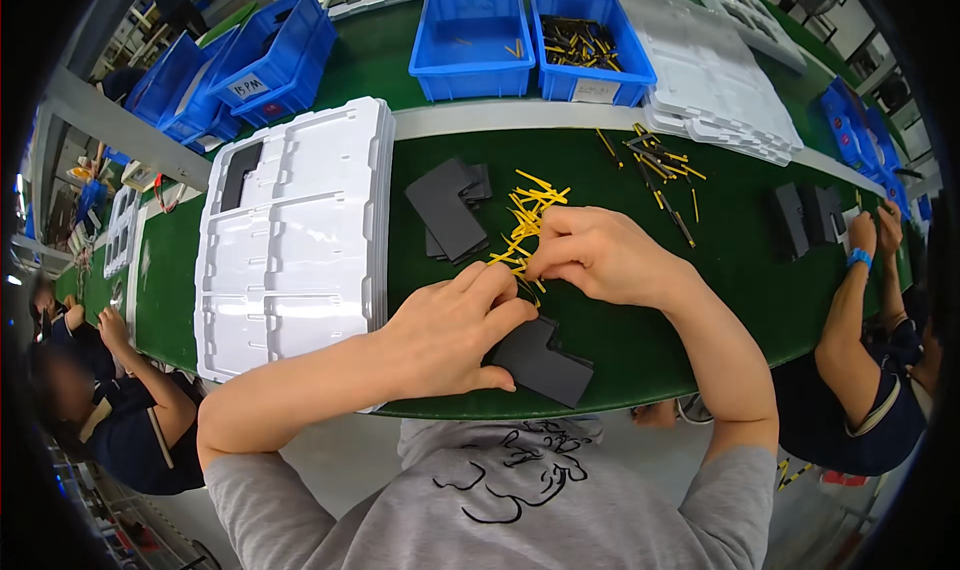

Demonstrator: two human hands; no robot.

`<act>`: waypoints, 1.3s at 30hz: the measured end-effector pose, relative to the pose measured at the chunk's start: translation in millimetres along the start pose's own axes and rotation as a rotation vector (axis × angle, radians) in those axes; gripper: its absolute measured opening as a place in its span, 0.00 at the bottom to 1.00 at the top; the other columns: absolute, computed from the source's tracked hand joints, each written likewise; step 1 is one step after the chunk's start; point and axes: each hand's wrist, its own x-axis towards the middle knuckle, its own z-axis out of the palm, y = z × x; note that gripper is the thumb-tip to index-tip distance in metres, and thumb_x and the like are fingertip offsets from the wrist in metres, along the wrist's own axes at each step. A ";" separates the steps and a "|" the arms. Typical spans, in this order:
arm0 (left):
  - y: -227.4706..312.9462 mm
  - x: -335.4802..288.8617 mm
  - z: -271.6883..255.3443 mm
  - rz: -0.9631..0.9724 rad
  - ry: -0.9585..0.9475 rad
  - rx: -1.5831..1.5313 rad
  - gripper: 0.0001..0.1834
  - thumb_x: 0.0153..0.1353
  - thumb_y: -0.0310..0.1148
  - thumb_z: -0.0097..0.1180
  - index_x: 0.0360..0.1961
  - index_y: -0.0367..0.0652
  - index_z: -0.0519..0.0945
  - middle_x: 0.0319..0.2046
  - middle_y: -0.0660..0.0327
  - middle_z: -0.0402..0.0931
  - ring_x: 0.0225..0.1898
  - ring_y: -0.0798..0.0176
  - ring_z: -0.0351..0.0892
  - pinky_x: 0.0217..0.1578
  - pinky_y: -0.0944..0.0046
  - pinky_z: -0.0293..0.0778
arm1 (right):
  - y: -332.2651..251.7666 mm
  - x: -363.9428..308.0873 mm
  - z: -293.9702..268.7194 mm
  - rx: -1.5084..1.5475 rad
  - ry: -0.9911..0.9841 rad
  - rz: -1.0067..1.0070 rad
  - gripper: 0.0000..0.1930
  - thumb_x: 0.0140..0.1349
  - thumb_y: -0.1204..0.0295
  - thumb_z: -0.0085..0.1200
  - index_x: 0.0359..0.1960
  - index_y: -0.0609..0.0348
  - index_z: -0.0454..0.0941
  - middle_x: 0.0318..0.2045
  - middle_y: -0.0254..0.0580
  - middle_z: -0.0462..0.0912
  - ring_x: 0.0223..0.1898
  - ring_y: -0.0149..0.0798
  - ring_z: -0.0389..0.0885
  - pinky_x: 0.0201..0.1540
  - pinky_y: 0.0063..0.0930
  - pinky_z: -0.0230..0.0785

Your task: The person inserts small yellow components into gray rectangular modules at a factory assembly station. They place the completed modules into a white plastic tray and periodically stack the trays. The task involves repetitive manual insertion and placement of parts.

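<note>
My left hand [445, 332] is at the near edge of the green work surface, its thumb and index finger apart beside a flat black L-shaped piece [545, 365]. The fingertips meet the piece's left side, without a visible grip. Just beyond, my right hand [605, 255] has thumb and fingers pinched together at the near end of a loose pile of thin yellow strips [530, 210]. Whatever is in that pinch is hidden by the fingers. More black L-shaped pieces [447, 210] lie stacked left of the strips.
White moulded trays [290, 240] are stacked at left, one black piece in the top one. Dark, yellow-tipped strips [660, 165] lie scattered at right. Blue bins [470, 80] stand at the back beside clear trays [705, 70]. Co-workers sit on both sides; black pieces [790, 220] stand near the right one.
</note>
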 end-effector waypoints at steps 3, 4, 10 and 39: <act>-0.2 2.5 -0.8 -0.005 0.004 -0.061 0.40 0.31 0.42 0.76 0.49 0.44 0.74 0.43 0.58 0.65 0.45 0.54 0.70 0.42 0.60 0.73 | -1.2 3.3 0.6 -0.058 -0.037 -0.021 0.03 0.51 0.73 0.62 0.26 0.49 0.81 0.27 0.31 0.71 0.34 0.35 0.73 0.39 0.30 0.63; -0.7 3.4 0.3 -0.017 0.018 -0.088 0.40 0.30 0.41 0.77 0.49 0.44 0.74 0.43 0.58 0.64 0.45 0.53 0.69 0.43 0.59 0.72 | -0.1 5.7 -0.5 -0.067 -0.045 -0.032 0.02 0.51 0.72 0.62 0.26 0.49 0.81 0.27 0.31 0.70 0.34 0.35 0.72 0.40 0.30 0.62; -4.1 5.0 3.6 -0.003 0.023 -0.123 0.37 0.34 0.36 0.76 0.47 0.41 0.70 0.44 0.57 0.64 0.47 0.53 0.68 0.46 0.57 0.71 | 7.9 11.3 -0.7 -0.067 0.113 -0.097 0.04 0.55 0.74 0.58 0.31 0.55 0.77 0.29 0.34 0.72 0.37 0.36 0.73 0.43 0.31 0.63; -20.8 27.7 -7.8 -0.381 0.442 -0.605 0.06 0.57 0.28 0.60 0.33 0.35 0.82 0.30 0.56 0.79 0.33 0.61 0.79 0.37 0.65 0.73 | -16.2 1.1 -9.9 0.623 0.136 0.351 0.07 0.59 0.83 0.54 0.38 0.63 0.78 0.32 0.34 0.78 0.32 0.26 0.78 0.37 0.20 0.72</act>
